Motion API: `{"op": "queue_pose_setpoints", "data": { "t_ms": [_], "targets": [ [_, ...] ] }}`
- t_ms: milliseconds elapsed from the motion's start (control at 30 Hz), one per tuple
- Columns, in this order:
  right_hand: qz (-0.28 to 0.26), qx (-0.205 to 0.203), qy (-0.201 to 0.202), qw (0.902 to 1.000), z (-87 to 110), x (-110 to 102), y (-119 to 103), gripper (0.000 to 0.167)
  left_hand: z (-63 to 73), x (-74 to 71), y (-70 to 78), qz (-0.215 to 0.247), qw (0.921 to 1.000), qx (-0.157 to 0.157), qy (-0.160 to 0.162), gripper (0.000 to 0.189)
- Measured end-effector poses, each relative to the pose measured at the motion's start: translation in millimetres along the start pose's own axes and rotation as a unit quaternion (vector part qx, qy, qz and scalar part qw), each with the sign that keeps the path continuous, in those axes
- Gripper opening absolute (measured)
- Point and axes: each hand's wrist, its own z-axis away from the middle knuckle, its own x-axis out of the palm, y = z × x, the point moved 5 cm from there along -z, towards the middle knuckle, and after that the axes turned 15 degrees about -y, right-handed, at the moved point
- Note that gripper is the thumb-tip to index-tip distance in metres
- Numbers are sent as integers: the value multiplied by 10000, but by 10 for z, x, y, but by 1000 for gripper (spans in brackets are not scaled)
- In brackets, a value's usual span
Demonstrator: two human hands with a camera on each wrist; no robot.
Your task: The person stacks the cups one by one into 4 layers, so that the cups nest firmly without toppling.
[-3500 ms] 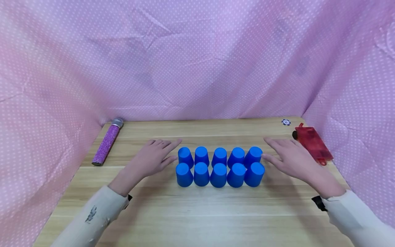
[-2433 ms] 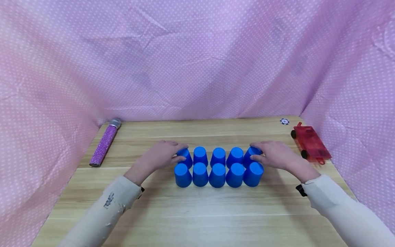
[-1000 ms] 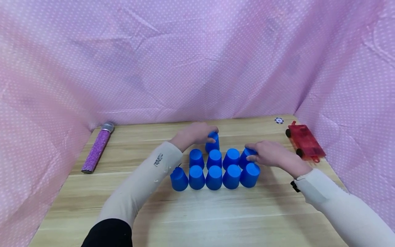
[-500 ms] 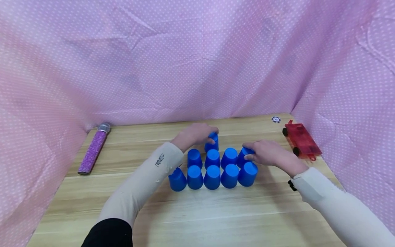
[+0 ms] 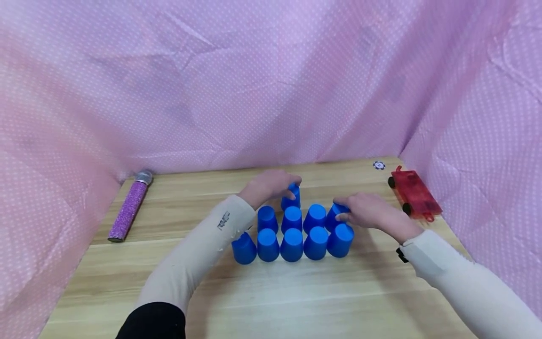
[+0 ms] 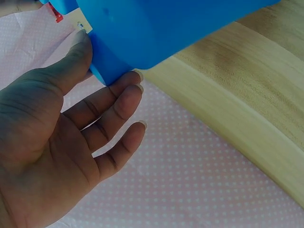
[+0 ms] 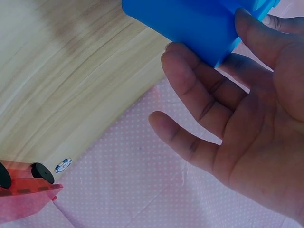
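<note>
1. Far left, a sparkly purple microphone [image 5: 130,211] lies on the wooden table [image 5: 271,301]. It looks like it has no part in the work.
2. Next are two rows of blue cups, all upside down. The front row [image 5: 291,247] has five cups, lined up neatly side by side.
3. The left sleeve [image 5: 199,254] crosses over the left end of the rows. It hides much of the spot behind the first front cup, so I can't tell all that is there.
4. The left hand [image 5: 271,185] pinches one blue cup [image 5: 292,203] with its thumb and fingers. This cup is upright, bottom up, behind the middle of the back row. I can't tell if it touches the table.
5. The back row [image 5: 292,220] shows four cups. One cup is out and nine are in the rows, so I think the work is only just begun. The nine look like the part left.
6. The right hand [image 5: 364,209] grips the end cup [image 5: 332,220] of the back row, which sits in line there. That one looks not yet done.
7. Far right, a little round chip [image 5: 378,165] and a red toy car [image 5: 415,194] sit apart from the cups.
</note>
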Motion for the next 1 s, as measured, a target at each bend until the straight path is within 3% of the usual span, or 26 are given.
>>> {"op": "queue_pose_setpoints", "data": {
  "t_ms": [433,1000],
  "targets": [
    [139,-44,-19,9999,5,-22,-9,57,-14,-10,48,-386,9992,-42,-9,45],
    [92,-66,-33,9999,1,-30,-24,58,15,-36,75,-446,9987,-156,-191,44]
  ]
}}
